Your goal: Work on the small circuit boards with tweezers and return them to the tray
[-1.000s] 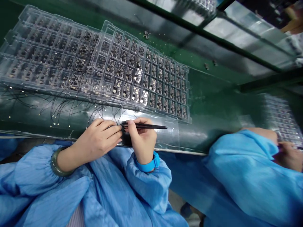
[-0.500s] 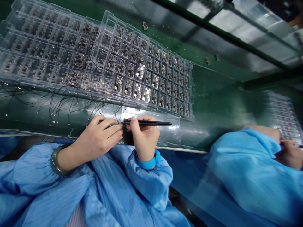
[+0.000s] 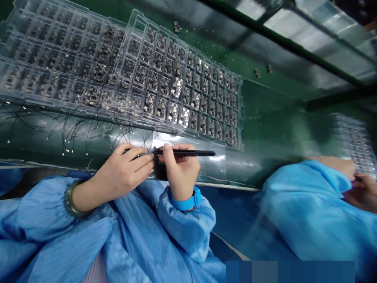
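Observation:
My right hand (image 3: 182,171), with a blue band at its wrist, pinches black tweezers (image 3: 198,153) between thumb and fingers. The tweezers lie nearly level, their tips pointing left toward my left fingertips. My left hand (image 3: 125,169) is curled palm down over the bench edge, its fingers bent around something small and dark that they mostly hide. Thin black cables (image 3: 87,137) with small pale ends lie beside and behind the left hand. Beyond both hands, a clear compartment tray (image 3: 134,44) holds many small circuit boards (image 3: 185,117).
Another clear tray (image 3: 35,103) of boards is at left, overlapped by the first. Loose boards (image 3: 257,72) and tiny pieces lie at the back of the green bench (image 3: 265,129). A co-worker's blue sleeve (image 3: 303,188) and hands are at right, near another tray (image 3: 357,145).
The tweezers' two arms, slightly apart before, now look pressed together. Both my hands stay in nearly the same place. The view has shifted slightly.

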The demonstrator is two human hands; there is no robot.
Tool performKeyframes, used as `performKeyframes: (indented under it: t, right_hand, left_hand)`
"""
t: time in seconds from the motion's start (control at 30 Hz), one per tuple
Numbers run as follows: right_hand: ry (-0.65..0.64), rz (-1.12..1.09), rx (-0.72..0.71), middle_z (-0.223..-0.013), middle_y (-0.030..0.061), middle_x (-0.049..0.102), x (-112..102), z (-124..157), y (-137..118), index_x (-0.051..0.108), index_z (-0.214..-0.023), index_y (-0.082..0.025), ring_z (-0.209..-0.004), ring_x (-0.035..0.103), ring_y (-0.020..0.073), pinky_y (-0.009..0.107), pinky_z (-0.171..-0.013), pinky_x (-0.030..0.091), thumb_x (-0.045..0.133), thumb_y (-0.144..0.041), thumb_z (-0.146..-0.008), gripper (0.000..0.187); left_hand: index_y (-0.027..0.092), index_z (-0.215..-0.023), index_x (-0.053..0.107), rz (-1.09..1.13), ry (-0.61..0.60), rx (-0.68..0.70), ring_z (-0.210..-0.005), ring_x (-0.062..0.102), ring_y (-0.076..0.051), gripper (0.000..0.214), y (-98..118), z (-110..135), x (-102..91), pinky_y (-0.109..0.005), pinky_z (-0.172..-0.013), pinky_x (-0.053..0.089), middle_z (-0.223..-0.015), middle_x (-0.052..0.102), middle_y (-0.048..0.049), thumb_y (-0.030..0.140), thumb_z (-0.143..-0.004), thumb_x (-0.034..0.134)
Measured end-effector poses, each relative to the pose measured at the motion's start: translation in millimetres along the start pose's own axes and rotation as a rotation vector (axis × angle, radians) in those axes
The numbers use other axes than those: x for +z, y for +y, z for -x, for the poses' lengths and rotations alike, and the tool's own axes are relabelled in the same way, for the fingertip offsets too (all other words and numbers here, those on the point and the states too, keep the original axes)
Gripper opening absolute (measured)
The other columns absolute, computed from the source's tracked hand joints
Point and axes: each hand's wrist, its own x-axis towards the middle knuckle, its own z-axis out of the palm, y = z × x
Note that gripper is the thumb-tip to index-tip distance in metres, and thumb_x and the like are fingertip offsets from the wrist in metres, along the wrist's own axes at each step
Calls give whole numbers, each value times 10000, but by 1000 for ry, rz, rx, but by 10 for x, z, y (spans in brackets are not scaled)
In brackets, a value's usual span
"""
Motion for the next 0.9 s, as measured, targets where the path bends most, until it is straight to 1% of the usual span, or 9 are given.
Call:
performKeyframes:
  t: [0.23,0.4,0.5,0.63,0.7,0.77,0.83,0.87,0.9]
  right_hand:
    - [-12,7,-5,-598,-45,662,-10,-19,-6,541,-784,-230,-548,690,168,295,-560,559,692,-417,-789,241]
    - [-46,-123,25,-582,-52,660,-38,-40,-11,543,-784,-221,-515,682,160,284,-523,571,703,-411,-785,249]
    - [-26,-210,32,-601,-53,671,-48,-44,0,555,-793,-205,-503,680,145,258,-507,565,712,-401,-785,252]
    - [27,-231,36,-598,-47,681,-50,-37,11,562,-779,-196,-477,668,135,242,-488,553,727,-409,-770,270]
    - [60,-226,22,-581,-43,679,-54,-34,19,566,-770,-192,-465,661,137,243,-486,548,738,-408,-760,276]
    - [96,-234,0,-574,-35,681,-60,-36,34,575,-768,-187,-461,660,142,245,-483,542,751,-400,-749,277]
    - [127,-252,-17,-570,-28,683,-66,-43,51,583,-769,-181,-453,656,144,244,-475,536,766,-390,-736,280]
    - [137,-263,-24,-568,-26,682,-68,-46,57,586,-768,-178,-446,651,142,242,-469,532,773,-385,-729,281]
    - [140,-273,-29,-571,-25,683,-69,-50,61,589,-767,-177,-442,647,138,238,-468,530,779,-380,-724,281]
  left_hand:
    - [136,-1020,668,0,3,30,-1041,616,-232,155,-13,1,-10,-415,-861,451,-1116,719,-53,173,-929,548]
    - [159,-1032,667,14,7,43,-1035,616,-228,156,-28,14,-9,-416,-860,449,-1107,722,-53,168,-922,558]
    - [159,-1018,663,23,10,37,-1030,618,-226,145,-33,5,-10,-416,-870,446,-1103,725,-49,164,-926,551]
    - [147,-1031,642,87,16,3,-1025,624,-220,141,-21,-9,-15,-418,-883,451,-1094,724,-48,183,-929,552]
    - [149,-1043,628,186,82,-7,-1019,631,-201,144,-11,-5,-27,-409,-904,461,-1083,725,-48,175,-915,569]
    - [149,-1032,619,310,214,-19,-985,647,-173,142,-19,3,-65,-382,-904,484,-1035,732,-55,151,-896,577]
    - [148,-1022,613,390,330,-54,-930,663,-152,143,-65,11,-157,-352,-879,506,-972,736,-61,132,-887,568]
    - [154,-1023,612,386,358,-85,-918,667,-150,147,-108,13,-227,-348,-873,511,-958,735,-61,129,-885,564]
    - [166,-1026,613,346,361,-127,-926,667,-155,153,-167,14,-311,-353,-879,511,-964,734,-58,131,-886,562]
